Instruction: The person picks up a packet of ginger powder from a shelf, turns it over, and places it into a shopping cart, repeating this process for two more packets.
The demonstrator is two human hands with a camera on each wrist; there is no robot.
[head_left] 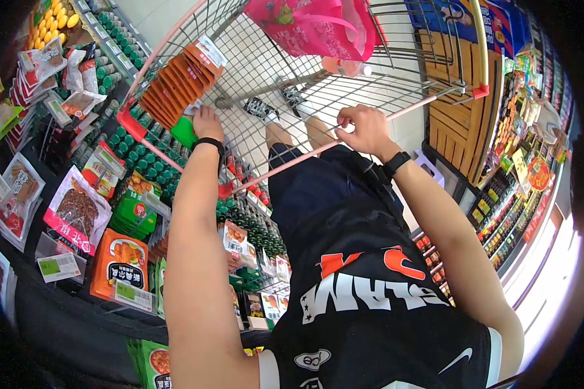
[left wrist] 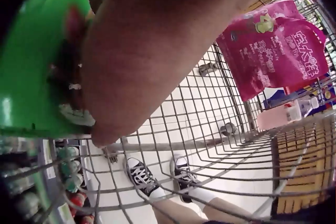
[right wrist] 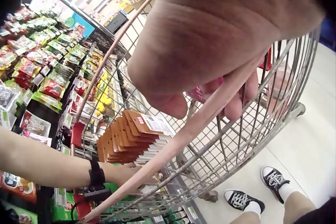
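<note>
Holds a green packet (head_left: 185, 131) in the left grip (head_left: 207, 124), inside the wire cart (head_left: 135, 128) near its left side. Leaves little gap there, drawn in narrowly on the packet; cannot tell how firmly, with most of the fingertips hidden in the left wrist view. Has just beyond that grip, also in the cart, an overlapping row of orange packets (head_left: 182, 81); cannot tell whether touching. Wraps the right grip (head_left: 365, 129) around the cart's pink rail (right wrist: 181, 141), with curled fingers showing past the rail in the right wrist view and a small space between thumb and forefinger in the head view. Wears black bands (head_left: 396, 163) at both wrists. Carries farther along in the cart a pink bag (head_left: 311, 29) and, near it, a pink bottle (head_left: 340, 66). Stands in black-and-white shoes (left wrist: 140, 176), seen through the wires. Has shelved packets (head_left: 81, 201) and green-capped bottles (head_left: 136, 150) to the left, a slatted wooden stand (head_left: 448, 126) to the right.
</note>
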